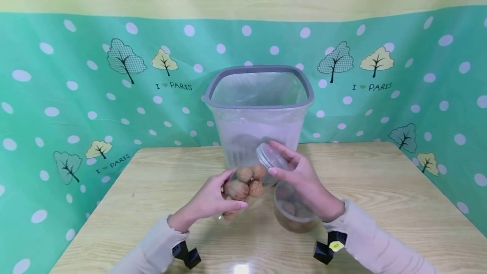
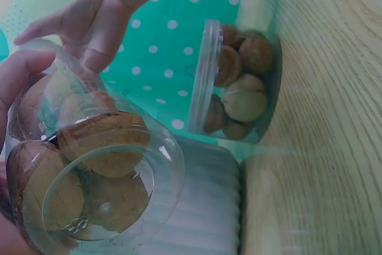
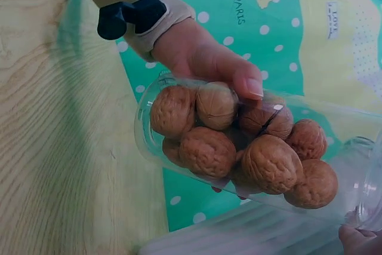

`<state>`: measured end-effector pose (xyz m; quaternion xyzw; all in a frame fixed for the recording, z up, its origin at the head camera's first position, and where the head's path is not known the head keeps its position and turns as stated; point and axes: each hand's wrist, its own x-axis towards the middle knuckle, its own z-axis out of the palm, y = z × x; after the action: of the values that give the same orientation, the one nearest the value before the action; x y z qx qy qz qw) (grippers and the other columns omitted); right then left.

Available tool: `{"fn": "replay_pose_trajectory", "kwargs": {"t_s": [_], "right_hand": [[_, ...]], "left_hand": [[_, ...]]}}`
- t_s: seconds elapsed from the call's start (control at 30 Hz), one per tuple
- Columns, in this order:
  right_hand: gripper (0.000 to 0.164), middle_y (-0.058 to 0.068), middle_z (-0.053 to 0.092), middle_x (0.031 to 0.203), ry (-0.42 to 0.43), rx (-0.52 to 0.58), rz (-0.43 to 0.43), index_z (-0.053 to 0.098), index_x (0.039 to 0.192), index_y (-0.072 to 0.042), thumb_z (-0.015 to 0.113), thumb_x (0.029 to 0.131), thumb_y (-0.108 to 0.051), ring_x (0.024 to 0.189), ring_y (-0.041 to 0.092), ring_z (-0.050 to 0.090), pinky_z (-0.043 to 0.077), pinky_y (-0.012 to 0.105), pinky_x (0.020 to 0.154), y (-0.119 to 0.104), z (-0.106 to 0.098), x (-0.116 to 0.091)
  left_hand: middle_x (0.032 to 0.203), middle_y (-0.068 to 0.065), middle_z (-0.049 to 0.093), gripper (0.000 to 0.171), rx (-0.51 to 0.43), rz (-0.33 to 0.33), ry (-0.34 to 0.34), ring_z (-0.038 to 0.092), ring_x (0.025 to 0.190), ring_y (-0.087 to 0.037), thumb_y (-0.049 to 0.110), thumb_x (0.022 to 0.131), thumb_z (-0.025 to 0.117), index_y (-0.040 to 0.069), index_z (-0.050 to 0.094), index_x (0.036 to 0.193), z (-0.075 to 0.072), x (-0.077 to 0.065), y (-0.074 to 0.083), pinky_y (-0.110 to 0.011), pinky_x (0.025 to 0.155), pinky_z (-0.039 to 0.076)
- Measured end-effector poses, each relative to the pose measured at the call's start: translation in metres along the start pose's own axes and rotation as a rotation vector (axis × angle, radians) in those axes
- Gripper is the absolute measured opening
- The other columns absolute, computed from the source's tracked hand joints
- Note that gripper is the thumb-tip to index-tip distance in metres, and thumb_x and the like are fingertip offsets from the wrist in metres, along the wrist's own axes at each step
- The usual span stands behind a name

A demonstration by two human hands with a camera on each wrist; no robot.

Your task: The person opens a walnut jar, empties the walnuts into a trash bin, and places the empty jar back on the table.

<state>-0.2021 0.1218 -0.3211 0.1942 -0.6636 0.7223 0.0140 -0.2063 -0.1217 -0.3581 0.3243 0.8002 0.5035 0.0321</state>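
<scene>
While left fingers (image 1: 233, 205) curl round a clear jar (image 3: 348, 153) of walnuts (image 3: 271, 162), right fingers (image 1: 283, 174) grip its top (image 1: 274, 158), tub (image 1: 294, 223) (clear too) nearby.

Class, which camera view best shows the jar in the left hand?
The right wrist view: the jar is seen side-on, the walnuts plain through its wall. The left wrist view shows its round end close up; the head view shows it smaller, partly covered by the left hand.

Left grip (image 1: 210, 200) curled; right grip (image 1: 298, 176) likewise (both forearms (image 1: 373, 236) angled inward)
</scene>
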Motion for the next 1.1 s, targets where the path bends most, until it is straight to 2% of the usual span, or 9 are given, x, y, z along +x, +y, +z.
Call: {"fn": "replay_pose_trajectory", "kwargs": {"t_s": [0.13,0.37,0.7,0.97,1.1], "right_hand": [[0.068,0.018,0.044,0.139,0.006,0.056,0.012,0.043,0.139,0.001,0.068,0.076,-0.003,0.111,0.024,0.045,0.047,0.022,0.084,-0.001,-0.002,0.000],[0.069,0.020,0.042,0.139,0.002,0.081,0.016,0.041,0.139,0.003,0.066,0.074,-0.001,0.111,0.023,0.047,0.047,0.022,0.085,0.000,-0.005,-0.001],[0.072,0.020,0.045,0.130,-0.004,0.143,0.013,0.039,0.138,0.008,0.066,0.072,-0.002,0.106,0.021,0.049,0.048,0.022,0.081,0.001,-0.008,-0.002],[0.071,0.013,0.048,0.127,-0.017,0.183,-0.014,0.039,0.138,0.009,0.066,0.073,-0.001,0.105,0.019,0.050,0.048,0.021,0.081,0.003,-0.010,-0.003],[0.071,0.009,0.051,0.127,-0.053,0.206,-0.035,0.040,0.138,0.007,0.066,0.073,-0.002,0.107,0.019,0.051,0.049,0.022,0.084,0.004,-0.012,-0.006]], "left_hand": [[0.106,0.001,0.067,0.067,0.036,0.006,0.005,0.063,0.090,-0.012,0.026,0.074,0.080,0.019,0.050,0.133,-0.001,0.003,0.004,-0.029,0.081,0.052],[0.109,0.002,0.065,0.065,0.042,-0.036,-0.012,0.062,0.094,-0.011,0.028,0.074,0.080,0.019,0.052,0.132,-0.001,0.004,0.008,-0.028,0.081,0.051],[0.100,0.003,0.067,0.068,0.068,-0.013,0.007,0.063,0.084,-0.010,0.028,0.071,0.081,0.016,0.052,0.132,0.001,0.006,0.012,-0.028,0.076,0.053],[0.099,0.003,0.067,0.066,0.053,-0.025,-0.002,0.063,0.083,-0.011,0.025,0.071,0.081,0.015,0.053,0.130,0.002,0.006,0.015,-0.028,0.075,0.053],[0.101,-0.001,0.067,0.060,-0.012,-0.010,-0.064,0.064,0.084,-0.012,0.021,0.075,0.078,0.010,0.053,0.129,0.003,0.005,0.013,-0.029,0.076,0.053]]}}
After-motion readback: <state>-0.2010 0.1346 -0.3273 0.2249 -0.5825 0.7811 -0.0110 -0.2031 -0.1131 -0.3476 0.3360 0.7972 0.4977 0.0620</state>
